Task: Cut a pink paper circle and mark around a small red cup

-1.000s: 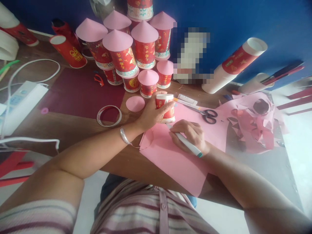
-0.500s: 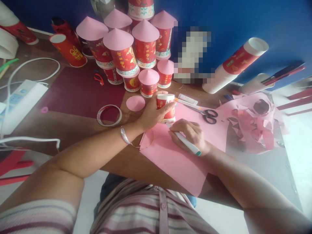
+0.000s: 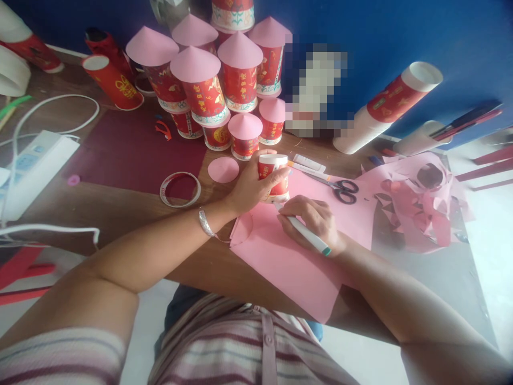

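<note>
Hardly anything has moved since the earlier frame: the view drifts a hair, and paper cup, pen and hands keep almost the same places. Centre stage, the red-and-white paper cup (image 3: 276, 187) is near upright above the pink sheet (image 3: 296, 278), long axis running from its pale rim on the far side to its white band nearest the wearer; whether the base rests on anything, I can't tell. Left hand (image 3: 249, 187) wraps it from the left, thumb across the front, so that one is nearer, right up against it. Right hand (image 3: 312, 222) grips the white pen (image 3: 310, 236) on the near right, and from there the cup lies far and left. Pen slanting, green end near and right, tip right at that lower band; touching or just short, too small to call!

Moving outward: pink disc (image 3: 223, 169) just left of the left hand, scissors (image 3: 345, 191) far right of the pen, roll of tape (image 3: 173, 203) farther left on the tabletop (image 3: 200, 256). Beyond, red cups with pink cone roofs (image 3: 195, 64) cluster on the far side, and crumpled pink scraps (image 3: 433, 214) heap up on the right.
</note>
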Action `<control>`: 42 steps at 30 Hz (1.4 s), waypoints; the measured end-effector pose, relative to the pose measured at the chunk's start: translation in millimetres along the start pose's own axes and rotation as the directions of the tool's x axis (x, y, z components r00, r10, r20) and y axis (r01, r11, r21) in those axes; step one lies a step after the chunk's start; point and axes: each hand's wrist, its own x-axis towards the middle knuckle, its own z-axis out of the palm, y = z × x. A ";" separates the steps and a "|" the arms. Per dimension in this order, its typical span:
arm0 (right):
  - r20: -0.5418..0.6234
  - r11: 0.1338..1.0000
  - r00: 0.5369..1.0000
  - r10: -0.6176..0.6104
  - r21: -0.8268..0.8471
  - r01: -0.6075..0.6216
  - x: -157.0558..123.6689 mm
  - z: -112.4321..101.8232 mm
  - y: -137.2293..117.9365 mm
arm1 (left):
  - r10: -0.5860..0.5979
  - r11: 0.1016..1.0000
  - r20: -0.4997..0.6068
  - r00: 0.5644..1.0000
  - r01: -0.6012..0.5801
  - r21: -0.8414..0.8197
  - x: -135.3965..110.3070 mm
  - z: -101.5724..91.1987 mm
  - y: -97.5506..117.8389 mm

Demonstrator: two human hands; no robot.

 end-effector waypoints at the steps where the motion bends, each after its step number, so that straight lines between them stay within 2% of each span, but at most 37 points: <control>1: 0.005 1.000 1.000 0.006 0.002 -0.006 0.1 -0.3 -0.1 | 0.003 1.000 0.000 1.000 -0.003 0.005 0.1 0.1 0.2; 14: -0.039 1.000 0.999 0.012 -0.028 -0.013 6.6 -2.5 -2.4 | 0.055 0.997 0.017 0.998 -0.055 0.048 3.9 -3.5 -4.3; 20: -0.053 1.000 0.998 0.015 -0.026 -0.016 4.9 -1.1 0.2 | 0.051 0.998 0.028 0.998 -0.052 0.026 4.8 -3.9 -5.7; 42: -0.079 0.997 0.997 0.020 -0.070 -0.025 5.4 -1.4 1.8 | 0.076 0.987 0.017 0.997 -0.078 0.138 6.3 -4.4 -4.9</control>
